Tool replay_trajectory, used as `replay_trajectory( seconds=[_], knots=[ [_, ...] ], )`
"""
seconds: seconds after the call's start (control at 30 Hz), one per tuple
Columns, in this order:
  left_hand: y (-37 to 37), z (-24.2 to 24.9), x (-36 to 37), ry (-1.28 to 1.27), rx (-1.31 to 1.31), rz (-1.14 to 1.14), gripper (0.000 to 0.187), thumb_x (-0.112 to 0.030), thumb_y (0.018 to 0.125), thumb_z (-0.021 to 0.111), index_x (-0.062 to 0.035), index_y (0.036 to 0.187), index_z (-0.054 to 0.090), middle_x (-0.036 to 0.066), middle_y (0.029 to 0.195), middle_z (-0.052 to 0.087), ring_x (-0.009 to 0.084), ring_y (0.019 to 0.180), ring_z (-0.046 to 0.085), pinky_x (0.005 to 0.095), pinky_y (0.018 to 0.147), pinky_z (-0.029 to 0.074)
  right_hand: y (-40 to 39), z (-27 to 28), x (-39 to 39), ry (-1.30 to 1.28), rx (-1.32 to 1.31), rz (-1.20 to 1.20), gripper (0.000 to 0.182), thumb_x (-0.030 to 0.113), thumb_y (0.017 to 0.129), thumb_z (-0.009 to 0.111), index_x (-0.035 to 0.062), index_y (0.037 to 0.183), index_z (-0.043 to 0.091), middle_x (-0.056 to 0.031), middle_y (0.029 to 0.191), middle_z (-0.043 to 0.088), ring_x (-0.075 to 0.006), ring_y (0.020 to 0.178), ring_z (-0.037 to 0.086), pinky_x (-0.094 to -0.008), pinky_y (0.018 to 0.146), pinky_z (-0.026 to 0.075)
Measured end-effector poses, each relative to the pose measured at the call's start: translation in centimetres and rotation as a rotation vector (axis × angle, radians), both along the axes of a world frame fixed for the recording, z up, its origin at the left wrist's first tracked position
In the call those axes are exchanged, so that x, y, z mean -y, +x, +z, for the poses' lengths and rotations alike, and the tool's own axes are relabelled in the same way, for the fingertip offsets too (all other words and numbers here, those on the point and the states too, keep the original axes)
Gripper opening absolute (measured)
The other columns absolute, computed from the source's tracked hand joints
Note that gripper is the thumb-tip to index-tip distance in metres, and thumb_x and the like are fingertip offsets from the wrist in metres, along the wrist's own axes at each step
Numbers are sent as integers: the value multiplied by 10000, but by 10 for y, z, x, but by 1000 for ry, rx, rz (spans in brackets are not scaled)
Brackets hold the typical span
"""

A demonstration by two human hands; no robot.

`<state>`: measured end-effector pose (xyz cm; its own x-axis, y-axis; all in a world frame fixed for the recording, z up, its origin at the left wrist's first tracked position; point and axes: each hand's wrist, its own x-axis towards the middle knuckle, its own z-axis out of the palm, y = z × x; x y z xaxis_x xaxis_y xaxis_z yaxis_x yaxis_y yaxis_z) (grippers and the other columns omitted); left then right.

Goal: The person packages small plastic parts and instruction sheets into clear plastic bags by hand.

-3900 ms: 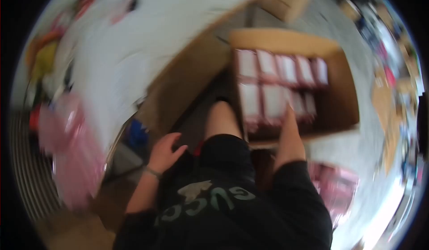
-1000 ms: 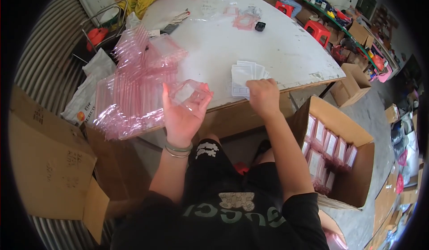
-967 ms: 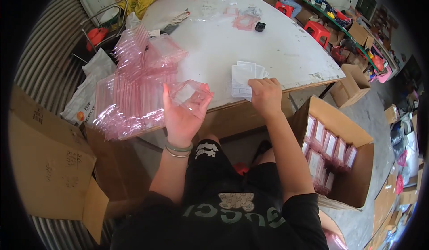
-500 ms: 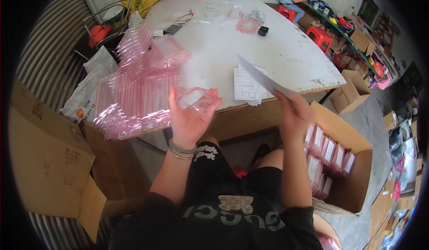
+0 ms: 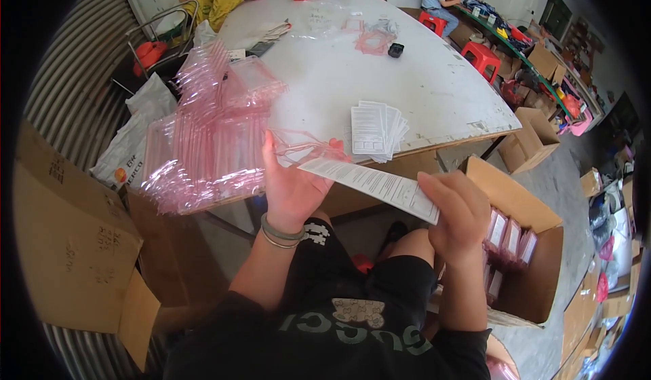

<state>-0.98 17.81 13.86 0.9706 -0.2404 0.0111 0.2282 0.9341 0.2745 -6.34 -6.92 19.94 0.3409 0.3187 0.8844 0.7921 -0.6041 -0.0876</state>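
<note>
My left hand (image 5: 291, 188), palm up, grips a clear pink-edged plastic pouch (image 5: 306, 146) between thumb and fingers; the pouch's mouth gapes toward me. A printed white card (image 5: 373, 184) is pinched at its right end by my right hand (image 5: 462, 216). The card's far end overlaps the pouch and my left fingers in this view. Behind the hands, a fanned stack of similar white cards (image 5: 369, 129) lies near the table's front edge. To the left, a big pile of pink-edged plastic pouches (image 5: 203, 146) covers the table corner.
A white table (image 5: 325, 74) stretches ahead, with loose pouches (image 5: 374, 42) and a small black object (image 5: 396, 50) on it. Right of my legs, an open carton (image 5: 542, 292) holds filled pouches (image 5: 510, 241). A large carton (image 5: 74, 231) stands left. A person (image 5: 439, 3) sits far off.
My right hand has brought the card down and left, from over the table stack to the pouch. The left hand, still gripping the pouch, has shifted slightly right.
</note>
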Motion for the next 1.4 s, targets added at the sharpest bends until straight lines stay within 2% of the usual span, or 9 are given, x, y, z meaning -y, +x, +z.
replay_trajectory(
  seconds=[0.27, 0.4, 0.5, 0.7, 0.9, 1.0, 1.2, 1.3, 1.4],
  knots=[
    [-3, -6, -4, 5, -40, 19, 817, -727, 906, 487, -7, 1292, 494, 237, 1251, 527, 396, 1217, 507, 614, 1051, 411, -5, 5, -5, -130, 183, -95, 370, 55, 622, 623, -60, 971, 663, -108, 784, 639, -222, 591, 599, -333, 490, 416],
    [-8, -8, 1, 54, 28, 20, 809, -708, 920, 490, -21, 1344, 435, 219, 1234, 535, 365, 1224, 517, 580, 1037, 449, -9, 5, -11, -182, 94, -84, 341, 81, 631, 625, -46, 946, 654, -73, 724, 567, -208, 573, 556, -331, 489, 393],
    [-12, -6, 13, 34, -37, 3, 802, -739, 917, 444, -26, 1274, 531, 209, 1221, 570, 393, 1242, 496, 621, 1062, 398, -6, -2, -33, -197, 58, -75, 311, 120, 643, 626, -22, 918, 644, -46, 712, 507, -189, 595, 537, -317, 493, 377],
    [-11, -14, 19, -52, 100, -1, 811, -724, 939, 415, -22, 1331, 514, 174, 1282, 554, 380, 1288, 478, 574, 1095, 392, 6, -6, -51, -152, 99, 75, 251, 117, 672, 629, -12, 887, 640, -117, 972, 627, -227, 785, 604, -347, 637, 438],
    [-22, -12, 27, -58, 263, -25, 841, -697, 975, 311, 2, 1419, 455, 146, 1382, 542, 348, 1297, 502, 484, 1112, 400, 12, -13, -60, -298, 122, -6, 256, 149, 685, 645, -24, 872, 667, -198, 1188, 613, -326, 1018, 598, -434, 801, 460],
    [-21, -17, 26, -13, 447, -79, 904, -716, 961, 278, 14, 1485, 370, 162, 1437, 500, 355, 1336, 473, 478, 1129, 381, 5, -9, -61, -388, 145, -95, 245, 158, 698, 655, -39, 840, 686, -227, 1202, 617, -346, 1066, 580, -468, 849, 464],
    [-18, -43, 31, -17, 235, -40, 884, -674, 964, 286, 15, 1518, 311, 187, 1480, 457, 368, 1359, 453, 485, 1158, 338, 17, -22, -68, -440, 102, -79, 229, 165, 718, 649, -49, 776, 707, -249, 1188, 636, -374, 1106, 573, -498, 880, 459],
    [-20, -43, 36, -209, 424, -148, 895, -682, 953, 306, 9, 1523, 305, 207, 1472, 457, 372, 1369, 441, 482, 1162, 334, 19, -27, -70, -459, 156, -110, 251, 188, 706, 649, -42, 781, 715, -242, 1185, 637, -379, 1118, 570, -503, 876, 461],
    [-20, -47, 36, -284, 318, -175, 856, -660, 967, 361, -45, 1551, 250, 198, 1543, 377, 355, 1362, 436, 479, 1160, 331, 24, -31, -71, -496, 130, -41, 265, 206, 691, 644, -31, 781, 721, -235, 1186, 638, -369, 1144, 565, -521, 910, 460]
  ],
)
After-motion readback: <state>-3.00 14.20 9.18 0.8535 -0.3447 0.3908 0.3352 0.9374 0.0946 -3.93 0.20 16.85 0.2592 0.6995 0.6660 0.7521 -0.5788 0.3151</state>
